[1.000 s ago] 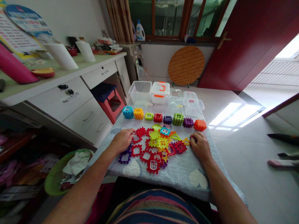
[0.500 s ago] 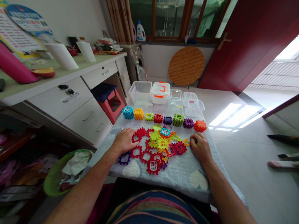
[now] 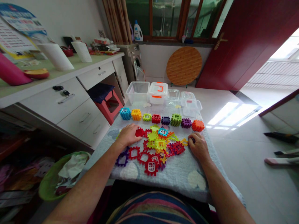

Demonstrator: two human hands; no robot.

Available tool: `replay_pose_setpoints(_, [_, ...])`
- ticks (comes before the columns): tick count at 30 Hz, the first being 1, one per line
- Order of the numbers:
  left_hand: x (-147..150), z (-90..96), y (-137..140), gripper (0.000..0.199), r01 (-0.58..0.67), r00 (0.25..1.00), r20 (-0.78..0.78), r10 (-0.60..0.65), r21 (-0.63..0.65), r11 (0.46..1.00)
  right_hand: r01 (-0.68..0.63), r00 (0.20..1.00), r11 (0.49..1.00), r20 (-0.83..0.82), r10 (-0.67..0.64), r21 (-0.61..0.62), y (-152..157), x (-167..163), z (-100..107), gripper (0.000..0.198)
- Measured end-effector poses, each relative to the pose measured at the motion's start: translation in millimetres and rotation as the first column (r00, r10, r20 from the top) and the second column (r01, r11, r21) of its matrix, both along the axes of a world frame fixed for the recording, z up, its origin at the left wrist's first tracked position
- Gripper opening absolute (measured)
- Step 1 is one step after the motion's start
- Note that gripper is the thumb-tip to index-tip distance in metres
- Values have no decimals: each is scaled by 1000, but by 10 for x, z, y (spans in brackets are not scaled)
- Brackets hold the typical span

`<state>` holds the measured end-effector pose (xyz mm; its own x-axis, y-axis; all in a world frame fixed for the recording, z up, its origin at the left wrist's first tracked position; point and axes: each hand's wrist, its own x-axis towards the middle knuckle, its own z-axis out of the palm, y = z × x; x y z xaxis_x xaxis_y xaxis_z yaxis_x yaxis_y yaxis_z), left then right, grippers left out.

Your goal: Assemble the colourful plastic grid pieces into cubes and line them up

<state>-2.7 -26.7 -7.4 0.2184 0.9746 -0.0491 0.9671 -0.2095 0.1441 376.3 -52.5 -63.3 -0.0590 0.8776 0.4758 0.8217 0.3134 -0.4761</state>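
My left hand (image 3: 128, 135) is at the left side of a heap of flat plastic interlocking tiles, its fingers and thumb closed about a red tile (image 3: 139, 132). To the right of the heap, my right hand (image 3: 198, 145) rests curled on the table; something small and dark shows at its fingers, too hidden to name. Near those fingers is a yellow-orange tile (image 3: 184, 142). The heap holds yellow-green tiles (image 3: 153, 136), a blue tile with a white lattice (image 3: 163, 132), and several red frames (image 3: 134, 152). Purple frames (image 3: 121, 160) lie below my left wrist.
Behind the heap runs a row of built blocks, from a blue block (image 3: 125, 113) to an orange block (image 3: 198, 125). Clear plastic boxes (image 3: 138, 93) stand beyond them, one with an orange-handled lid (image 3: 158, 89). A patterned cloth (image 3: 184, 168) covers the table.
My left hand has moved slightly forward over the red tiles, covering a red frame that showed before. The right hand stays curled in place. The whole view has shifted a little.
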Motion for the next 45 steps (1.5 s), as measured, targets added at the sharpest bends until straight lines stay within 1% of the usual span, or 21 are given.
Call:
replay_pose_setpoints(5, [-57, 8, 61, 56, 21, 1000, -14, -22, -68, 998, -1, 1000, 1000, 2, 1, 2, 1, -3, 3, 15])
replay_pose_setpoints(9, [-74, 18, 100, 61, 39, 999, -21, -41, -86, 996, -4, 1000, 1000, -1, 4, 3, -1, -6, 16, 14])
replay_pose_setpoints(15, [-47, 22, 99, 51, 11, 999, -43, -14, -68, 998, 0, 1000, 1000, -2, 0, 0, -4, -9, 24, 14])
replay_pose_setpoints(19, [-34, 8, 77, 45, 8, 999, -41, -10, -37, 999, -4, 1000, 1000, -14, 4, -5, -1, -8, 18, 14])
replay_pose_setpoints(22, [-26, 11, 71, 44, 10, 1000, -19, -10, 16, 1000, -7, 1000, 1000, -24, 7, -8, 2, -6, 11, 14])
replay_pose_setpoints(24, [-12, 37, 81, 46, 29, 999, 15, -30, 70, 997, -5, 1000, 1000, -29, 5, -12, 2, -5, 7, 14])
replay_pose_setpoints(27, [36, 117, 132, 47, 84, 994, 54, -93, 156, 984, 0, 999, 1000, -33, 0, -16, 0, -3, 4, 13])
replay_pose_setpoints(31, [170, 255, 305, 46, 181, 978, 56, -198, 223, 958, -4, 1000, 1000, -31, 4, -16, 2, 1, -2, 14])
replay_pose_setpoints(35, [380, 364, 612, 46, 253, 963, 40, -267, 218, 943, -3, 1000, 1000, -23, 3, -5, 9, 8, -13, 14])
replay_pose_setpoints(40, [644, 455, 994, 45, 337, 941, -62, -332, 98, 936, -1, 1000, 1000, -27, 0, -11, 11, 11, -15, 14])
replay_pose_setpoints(42, [710, 481, 1097, 48, 359, 930, -95, -354, 46, 932, -6, 999, 1000, -37, 5, -11, 10, 10, -11, 14])
replay_pose_setpoints(45, [757, 497, 1200, 49, 368, 925, -93, -368, -18, 930, -6, 999, 1000, -47, 5, -13, 10, 9, -5, 14])
